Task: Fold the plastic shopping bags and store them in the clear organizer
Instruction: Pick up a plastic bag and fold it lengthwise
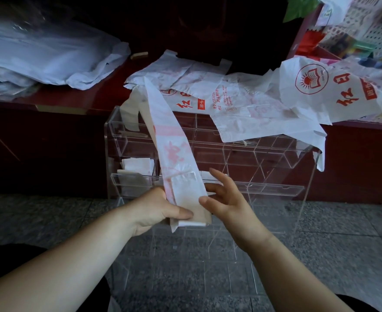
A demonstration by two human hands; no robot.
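The left hand [158,210] pinches the lower end of the long folded bag [174,143] in front of the clear organizer [241,152], the right hand [228,199] spread loose beside it (barely touching, if at all), so the slippery plastic could spring open or slide free.

A shop: dark-red counter [57,97], stocked pegboard [381,34].

The white bag [316,102] on the right shows big red 红日 and a round sun-and-book sign; the middle bag [235,102] has red print too small to read.
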